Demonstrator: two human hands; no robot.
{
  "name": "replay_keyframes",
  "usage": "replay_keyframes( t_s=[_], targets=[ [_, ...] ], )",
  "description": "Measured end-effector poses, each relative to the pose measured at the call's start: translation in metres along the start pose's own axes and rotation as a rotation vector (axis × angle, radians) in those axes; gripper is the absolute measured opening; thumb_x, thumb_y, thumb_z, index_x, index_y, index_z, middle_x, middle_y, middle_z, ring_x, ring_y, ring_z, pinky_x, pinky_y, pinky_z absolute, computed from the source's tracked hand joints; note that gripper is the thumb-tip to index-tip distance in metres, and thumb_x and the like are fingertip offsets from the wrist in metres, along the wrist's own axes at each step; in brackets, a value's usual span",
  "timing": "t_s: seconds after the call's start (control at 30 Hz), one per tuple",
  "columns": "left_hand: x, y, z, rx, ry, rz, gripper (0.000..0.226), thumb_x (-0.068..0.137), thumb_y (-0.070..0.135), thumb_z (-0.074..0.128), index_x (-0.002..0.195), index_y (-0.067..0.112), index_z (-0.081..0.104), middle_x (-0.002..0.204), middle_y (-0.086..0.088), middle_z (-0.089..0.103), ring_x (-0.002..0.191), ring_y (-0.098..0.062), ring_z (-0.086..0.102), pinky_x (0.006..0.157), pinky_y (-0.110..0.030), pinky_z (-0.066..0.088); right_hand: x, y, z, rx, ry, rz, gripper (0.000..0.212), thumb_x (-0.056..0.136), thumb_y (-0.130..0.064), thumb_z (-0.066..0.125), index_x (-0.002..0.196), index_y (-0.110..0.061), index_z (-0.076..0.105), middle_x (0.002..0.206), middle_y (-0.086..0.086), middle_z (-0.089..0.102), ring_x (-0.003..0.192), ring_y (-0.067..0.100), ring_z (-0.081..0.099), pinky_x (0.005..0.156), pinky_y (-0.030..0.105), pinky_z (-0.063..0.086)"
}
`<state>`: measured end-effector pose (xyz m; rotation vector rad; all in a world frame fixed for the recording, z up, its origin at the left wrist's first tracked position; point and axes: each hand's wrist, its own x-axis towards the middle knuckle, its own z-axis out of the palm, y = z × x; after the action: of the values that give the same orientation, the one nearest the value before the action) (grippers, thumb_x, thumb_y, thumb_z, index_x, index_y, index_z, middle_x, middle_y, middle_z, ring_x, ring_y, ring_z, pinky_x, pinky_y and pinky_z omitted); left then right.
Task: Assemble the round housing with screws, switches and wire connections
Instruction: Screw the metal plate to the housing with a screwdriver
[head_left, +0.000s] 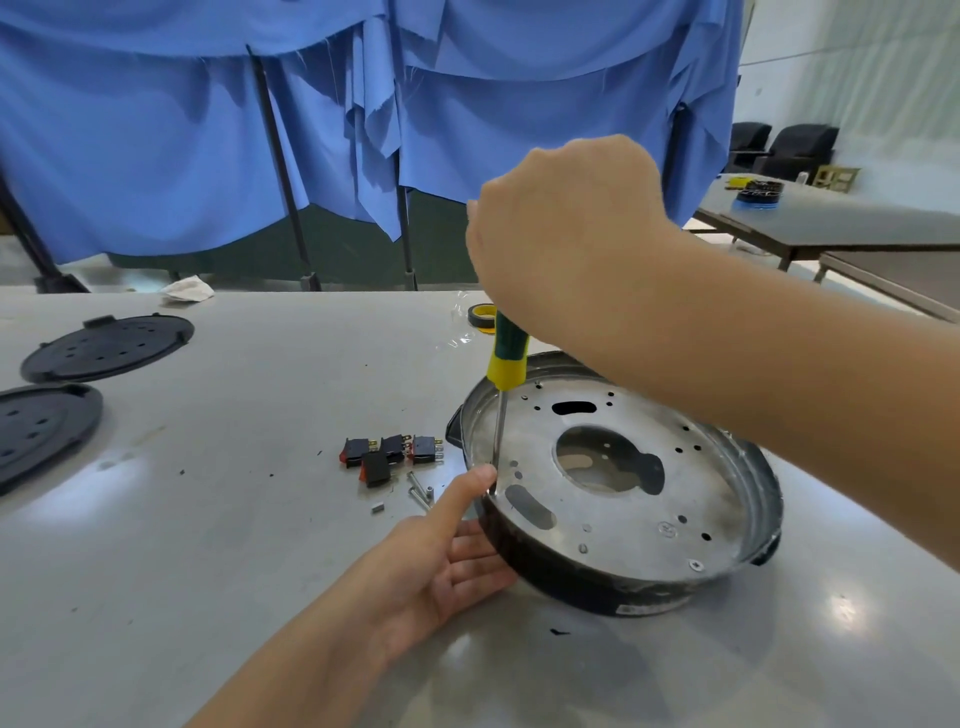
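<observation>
The round metal housing (675, 499) lies on the table at centre right, its silver plate with holes and a large middle opening facing up. My right hand (561, 234) grips the green and yellow screwdriver (506, 358) from above; its shaft stands upright with the tip at the plate's left edge. My left hand (441, 561) holds the housing's left side, thumb on the rim by the tip, fingers against the black wall. Several black rocker switches with red buttons (389, 454) lie just left of the housing, with loose screws (418, 491) beside them.
Two black round covers (109, 345) (36, 431) lie at the table's left. A roll of black and yellow tape (482, 316) sits behind the screwdriver, a crumpled cloth (187, 288) at the far edge. Blue drapes hang behind; other tables and chairs stand at the right.
</observation>
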<state>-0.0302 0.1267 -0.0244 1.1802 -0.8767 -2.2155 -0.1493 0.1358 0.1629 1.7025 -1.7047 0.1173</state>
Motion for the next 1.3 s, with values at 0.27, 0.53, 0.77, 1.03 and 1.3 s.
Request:
replay_keyframes(
  t_s=[0.27, 0.53, 0.77, 1.03, 1.3],
  targets=[
    [0.001, 0.000, 0.000, -0.002, -0.002, 0.000, 0.076, 0.053, 0.046, 0.078, 0.104, -0.008, 0.061, 0.100, -0.027, 0.072, 0.097, -0.035, 0.070, 0.074, -0.036, 0.061, -0.008, 0.014, 0.004, 0.475, -0.052, -0.425, 0.024, 0.102, -0.024, 0.031, 0.111, -0.012, 0.048, 0.099, 0.002, 0.043, 0.070, 0.019, 0.044, 0.066, 0.026, 0.037],
    [0.000, -0.001, 0.000, 0.018, -0.015, 0.007, 0.083, 0.049, 0.049, 0.079, 0.107, -0.008, 0.061, 0.099, -0.024, 0.073, 0.093, -0.033, 0.072, 0.073, -0.034, 0.062, -0.011, -0.005, 0.012, 0.134, 0.234, -0.142, 0.029, 0.096, -0.023, 0.034, 0.069, -0.013, 0.036, 0.058, 0.004, 0.030, 0.042, 0.016, 0.009, 0.047, 0.024, 0.006],
    [0.003, -0.002, 0.000, 0.016, -0.006, 0.020, 0.083, 0.047, 0.048, 0.079, 0.105, -0.009, 0.060, 0.098, -0.025, 0.072, 0.092, -0.033, 0.072, 0.072, -0.035, 0.062, -0.003, -0.003, 0.014, 0.080, 0.101, 0.042, 0.029, 0.077, 0.001, 0.043, 0.056, -0.011, 0.027, 0.055, 0.002, 0.028, 0.050, 0.011, 0.024, 0.049, 0.022, 0.017],
    [0.000, -0.001, -0.003, 0.007, -0.036, -0.001, 0.085, 0.053, 0.050, 0.079, 0.112, -0.007, 0.055, 0.099, -0.025, 0.072, 0.091, -0.033, 0.073, 0.071, -0.035, 0.062, -0.004, 0.017, 0.027, 0.581, 0.087, 0.151, 0.043, 0.083, -0.056, 0.057, 0.078, -0.014, 0.047, 0.064, -0.002, 0.045, 0.058, 0.017, 0.043, 0.048, 0.025, 0.028],
    [0.000, 0.000, 0.001, 0.066, -0.066, -0.017, 0.081, 0.053, 0.048, 0.077, 0.113, -0.003, 0.057, 0.100, -0.026, 0.072, 0.091, -0.034, 0.072, 0.067, -0.034, 0.062, -0.033, 0.033, 0.049, 1.266, -0.135, 0.233, 0.047, 0.075, -0.047, 0.073, 0.092, -0.005, 0.058, 0.076, 0.011, 0.059, 0.060, 0.007, 0.057, 0.057, 0.014, 0.051]
  ],
)
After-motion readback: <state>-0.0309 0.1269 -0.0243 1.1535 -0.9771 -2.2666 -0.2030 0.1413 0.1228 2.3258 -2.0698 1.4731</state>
